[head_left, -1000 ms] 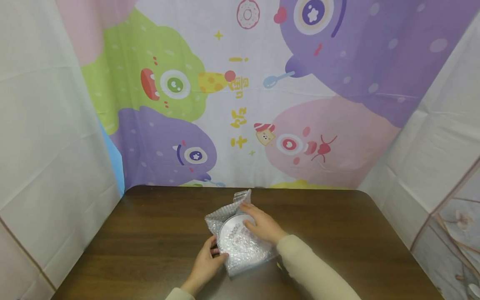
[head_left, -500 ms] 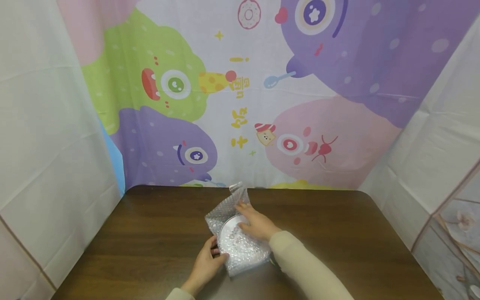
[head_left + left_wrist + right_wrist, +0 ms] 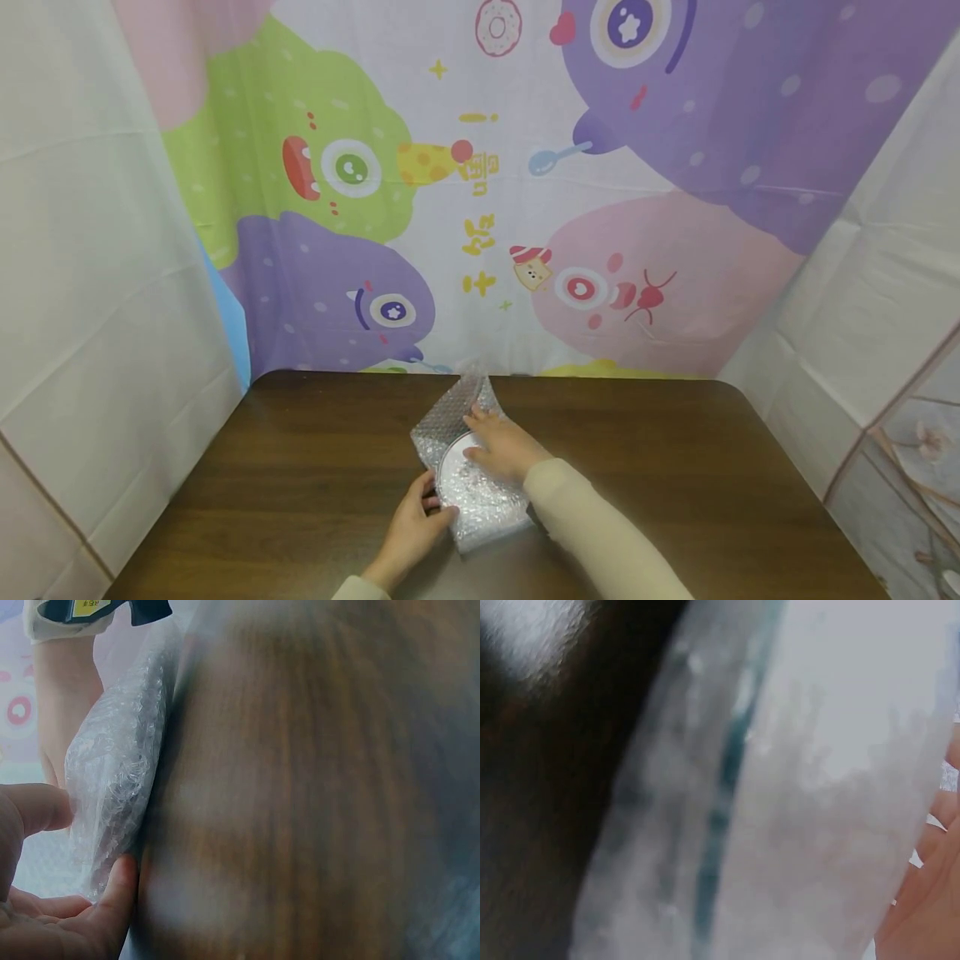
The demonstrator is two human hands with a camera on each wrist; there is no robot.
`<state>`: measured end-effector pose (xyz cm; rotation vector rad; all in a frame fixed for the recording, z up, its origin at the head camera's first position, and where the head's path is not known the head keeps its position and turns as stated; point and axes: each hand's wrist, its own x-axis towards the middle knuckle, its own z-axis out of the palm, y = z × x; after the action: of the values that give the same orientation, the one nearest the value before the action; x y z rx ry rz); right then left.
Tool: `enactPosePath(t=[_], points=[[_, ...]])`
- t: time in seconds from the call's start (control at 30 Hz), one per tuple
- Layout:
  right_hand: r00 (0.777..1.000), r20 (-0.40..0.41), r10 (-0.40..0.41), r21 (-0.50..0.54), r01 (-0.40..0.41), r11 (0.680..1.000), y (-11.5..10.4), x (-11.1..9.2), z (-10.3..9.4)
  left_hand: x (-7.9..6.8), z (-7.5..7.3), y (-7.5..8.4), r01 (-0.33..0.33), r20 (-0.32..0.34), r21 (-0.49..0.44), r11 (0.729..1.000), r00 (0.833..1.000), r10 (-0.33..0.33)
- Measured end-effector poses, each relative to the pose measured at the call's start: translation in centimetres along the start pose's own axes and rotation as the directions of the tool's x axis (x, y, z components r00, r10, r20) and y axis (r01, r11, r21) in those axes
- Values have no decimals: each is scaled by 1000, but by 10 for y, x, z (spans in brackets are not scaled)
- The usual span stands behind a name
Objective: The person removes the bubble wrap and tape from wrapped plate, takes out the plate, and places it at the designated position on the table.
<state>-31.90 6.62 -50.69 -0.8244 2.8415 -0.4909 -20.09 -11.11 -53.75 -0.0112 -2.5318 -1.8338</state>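
Note:
A round white plate-like item [image 3: 457,475] with a dark rim lies on the table inside clear bubble wrap [image 3: 442,425]. My left hand [image 3: 415,523] pinches the left edge of the wrapped bundle, thumb on top and fingers lower down. In the left wrist view, thumb and fingers [image 3: 118,900] sit on either side of the bubble wrap [image 3: 120,765]. My right hand [image 3: 506,446] rests on the upper right of the bundle with its fingers extended over the flap. The right wrist view is blurred; the right hand [image 3: 926,889] shows at its right edge.
The bundle sits on a dark brown wooden table [image 3: 315,467]. Behind the table hangs a cloth [image 3: 480,333] printed with cartoon monsters. Pale panels [image 3: 97,333] stand at both sides.
My right hand has slid leftward across the bundle. The bubble wrap's upper flap now lies smoother and reaches farther back. My left hand stays in the same spot.

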Motion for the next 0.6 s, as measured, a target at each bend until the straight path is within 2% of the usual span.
enactPosePath(t=[0.17,0.37,0.6], points=[[999,42,22,-58,-19,998,-6,-3,-1,0,0,-1,-1,2,7,1000,1000,1],[998,55,24,-64,-20,998,-6,-5,-1,0,0,-1,-6,1,11,1000,1000,6],[998,-13,-67,-11,67,998,8,-2,1,0,0,-1,-10,-9,12,1000,1000,10]])
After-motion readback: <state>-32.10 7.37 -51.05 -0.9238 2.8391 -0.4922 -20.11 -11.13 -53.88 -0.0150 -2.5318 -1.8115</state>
